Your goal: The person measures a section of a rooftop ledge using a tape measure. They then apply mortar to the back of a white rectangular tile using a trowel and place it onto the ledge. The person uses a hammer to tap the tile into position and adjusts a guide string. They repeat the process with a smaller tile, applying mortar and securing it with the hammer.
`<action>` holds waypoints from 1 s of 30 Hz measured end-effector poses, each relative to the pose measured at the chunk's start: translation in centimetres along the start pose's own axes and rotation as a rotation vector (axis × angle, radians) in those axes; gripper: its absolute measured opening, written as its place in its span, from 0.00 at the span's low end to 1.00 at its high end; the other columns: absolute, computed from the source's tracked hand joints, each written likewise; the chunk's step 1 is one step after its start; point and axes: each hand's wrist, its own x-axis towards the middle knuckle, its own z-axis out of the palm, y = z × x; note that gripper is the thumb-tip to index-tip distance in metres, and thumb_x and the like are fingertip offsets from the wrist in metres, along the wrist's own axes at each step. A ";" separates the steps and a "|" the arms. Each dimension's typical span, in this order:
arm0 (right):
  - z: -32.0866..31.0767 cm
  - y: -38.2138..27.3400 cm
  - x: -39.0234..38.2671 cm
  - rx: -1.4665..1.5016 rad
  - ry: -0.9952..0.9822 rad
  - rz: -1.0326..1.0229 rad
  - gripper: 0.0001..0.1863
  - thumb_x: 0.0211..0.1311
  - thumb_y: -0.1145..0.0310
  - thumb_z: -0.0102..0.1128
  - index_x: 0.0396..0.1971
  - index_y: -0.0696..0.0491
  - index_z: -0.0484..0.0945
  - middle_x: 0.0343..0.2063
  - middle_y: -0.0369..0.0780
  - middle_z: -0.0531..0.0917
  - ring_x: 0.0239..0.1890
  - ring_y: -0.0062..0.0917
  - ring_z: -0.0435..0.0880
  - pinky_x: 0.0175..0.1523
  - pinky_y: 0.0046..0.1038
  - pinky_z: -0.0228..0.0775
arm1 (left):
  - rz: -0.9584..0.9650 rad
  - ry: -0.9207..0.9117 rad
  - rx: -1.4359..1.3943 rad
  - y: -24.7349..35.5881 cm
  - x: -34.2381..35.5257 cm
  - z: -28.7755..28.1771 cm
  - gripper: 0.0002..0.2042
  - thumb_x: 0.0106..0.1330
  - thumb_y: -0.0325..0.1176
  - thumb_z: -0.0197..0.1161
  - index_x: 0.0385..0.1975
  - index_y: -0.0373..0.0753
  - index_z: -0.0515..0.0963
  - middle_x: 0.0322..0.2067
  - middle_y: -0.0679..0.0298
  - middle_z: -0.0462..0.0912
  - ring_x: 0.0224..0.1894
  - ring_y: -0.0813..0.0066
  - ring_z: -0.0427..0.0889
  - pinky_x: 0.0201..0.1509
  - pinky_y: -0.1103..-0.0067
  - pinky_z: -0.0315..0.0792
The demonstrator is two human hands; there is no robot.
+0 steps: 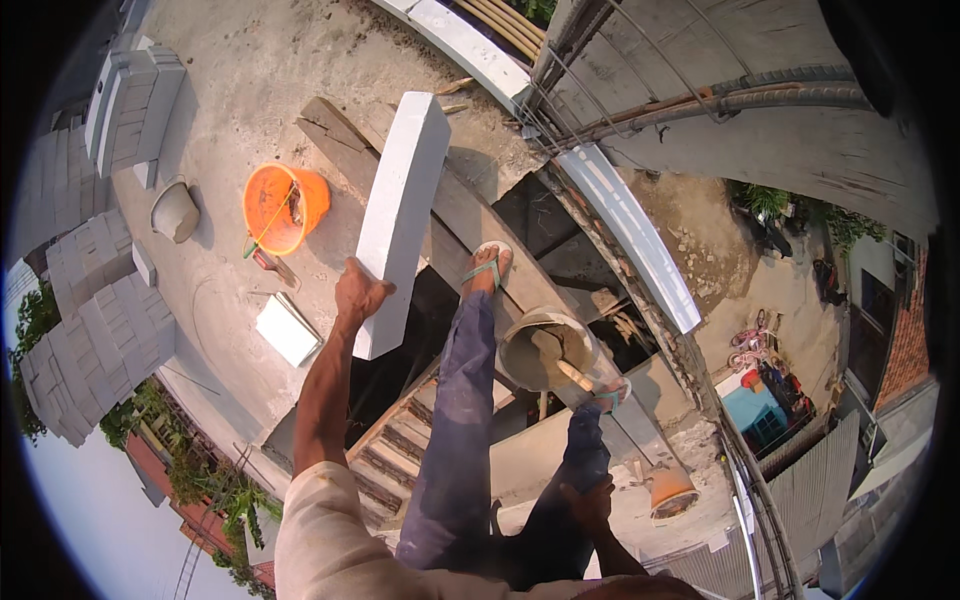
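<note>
Fingers of the left hand (359,294) clasp 1 pale block (402,220), seemingly unplaced; stacked blocks (105,340) remain, the right hand (591,502)'s grip unclear.

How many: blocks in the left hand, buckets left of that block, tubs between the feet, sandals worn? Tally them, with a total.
Pale block in left hand: 1
Buckets: 2 (orange bucket, grey bucket)
Tub: 1
Sandals: 2 (left sandal, right sandal)
Total: 6

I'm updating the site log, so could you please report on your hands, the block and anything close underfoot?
Left hand gripping pale block. Right hand at right trouser leg. Bucket between feet; dark opening beside plank.
</note>
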 end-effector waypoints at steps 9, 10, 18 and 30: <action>0.2 5.0 -1.3 0.346 0.019 0.071 0.73 0.52 0.37 0.79 0.78 0.70 0.41 0.70 0.60 0.65 0.68 0.54 0.75 0.69 0.48 0.73 | 0.475 -0.416 0.170 7.1 -3.5 -17.0 0.16 0.51 0.48 0.69 0.30 0.44 0.93 0.44 0.54 0.92 0.50 0.56 0.89 0.60 0.66 0.78; 0.1 5.7 -1.5 0.406 0.030 0.105 0.72 0.53 0.39 0.79 0.77 0.70 0.41 0.70 0.61 0.64 0.69 0.55 0.74 0.70 0.49 0.72 | 0.366 -0.311 0.583 11.2 -6.5 -17.8 0.20 0.45 0.46 0.75 0.38 0.44 0.92 0.45 0.48 0.91 0.52 0.51 0.88 0.61 0.64 0.78; 4.2 12.8 -4.4 0.742 0.167 0.023 0.59 0.58 0.44 0.77 0.77 0.60 0.53 0.68 0.59 0.67 0.71 0.57 0.70 0.71 0.50 0.70 | 0.612 -0.156 1.355 21.5 -29.8 -21.0 0.54 0.53 0.57 0.81 0.71 0.22 0.63 0.61 0.43 0.80 0.64 0.45 0.80 0.67 0.59 0.76; 4.2 10.4 -3.0 2.226 -0.523 -0.447 0.71 0.59 0.36 0.77 0.80 0.67 0.38 0.78 0.59 0.54 0.80 0.48 0.60 0.75 0.49 0.68 | 0.906 -0.322 1.332 44.4 -60.9 2.5 0.44 0.41 0.43 0.85 0.56 0.26 0.69 0.46 0.39 0.87 0.47 0.41 0.89 0.56 0.58 0.82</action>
